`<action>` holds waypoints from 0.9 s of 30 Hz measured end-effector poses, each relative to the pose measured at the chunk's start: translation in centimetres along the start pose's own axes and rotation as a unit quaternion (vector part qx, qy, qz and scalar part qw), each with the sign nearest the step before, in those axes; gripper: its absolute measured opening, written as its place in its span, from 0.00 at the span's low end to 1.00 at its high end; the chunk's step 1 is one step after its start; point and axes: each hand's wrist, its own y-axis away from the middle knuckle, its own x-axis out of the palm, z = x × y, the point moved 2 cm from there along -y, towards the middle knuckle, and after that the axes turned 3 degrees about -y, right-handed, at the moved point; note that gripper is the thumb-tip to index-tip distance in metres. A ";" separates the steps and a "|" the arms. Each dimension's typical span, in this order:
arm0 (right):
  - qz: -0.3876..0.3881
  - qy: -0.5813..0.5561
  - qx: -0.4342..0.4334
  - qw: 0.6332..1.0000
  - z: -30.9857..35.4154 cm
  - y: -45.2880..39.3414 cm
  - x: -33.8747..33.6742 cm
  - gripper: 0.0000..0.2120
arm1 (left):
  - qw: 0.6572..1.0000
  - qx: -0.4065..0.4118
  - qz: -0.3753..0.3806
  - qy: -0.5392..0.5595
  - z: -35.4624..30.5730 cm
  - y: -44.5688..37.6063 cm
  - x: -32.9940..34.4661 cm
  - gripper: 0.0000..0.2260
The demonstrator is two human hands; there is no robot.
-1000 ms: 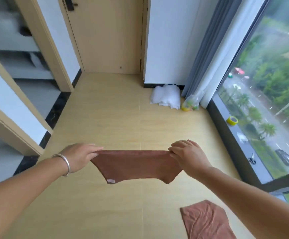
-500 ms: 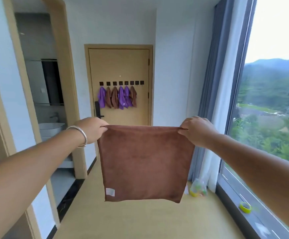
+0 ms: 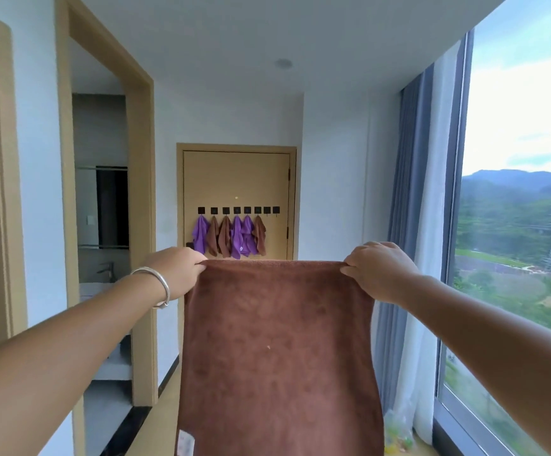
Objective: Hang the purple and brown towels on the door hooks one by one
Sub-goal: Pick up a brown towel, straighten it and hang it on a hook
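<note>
left hand [image 3: 177, 273] pinches brown towel [image 3: 277, 357] top left corner; right hand [image 3: 379, 269] pinches top right corner | towel hangs flat, centre frame | door hooks [image 3: 238, 210] behind, six towels hung

Brown towel [image 3: 277, 350] hangs flat, spread wide before me, top corners pinched in my left hand [image 3: 177, 274] and right hand [image 3: 381, 269]; white label at lower left. Six towels [image 3: 229, 235], purple and brown, on door hooks [image 3: 238, 210]; two right hooks bare.
</note>
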 end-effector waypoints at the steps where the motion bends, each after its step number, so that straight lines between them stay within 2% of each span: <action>1: 0.004 0.003 -0.002 1.000 0.1 -0.5 0.6 0.14 | 1.000 -0.003 -0.001 -0.001 0.4 -0.6 0.7 0.15; 9: 0.025 -0.043 0.007 0.999 0.3 -7.6 8.7 0.18 | 1.000 -0.016 0.013 -0.001 2.4 -7.0 7.1 0.16; 22: -0.013 -0.085 -0.013 0.996 -5.4 -27.0 20.8 0.19 | 0.999 -0.027 -0.020 -0.026 2.9 -25.2 13.4 0.15; 27: 0.000 -0.093 -0.002 0.996 -6.7 -32.4 25.7 0.19 | 0.999 -0.028 -0.017 -0.028 3.9 -31.0 16.8 0.17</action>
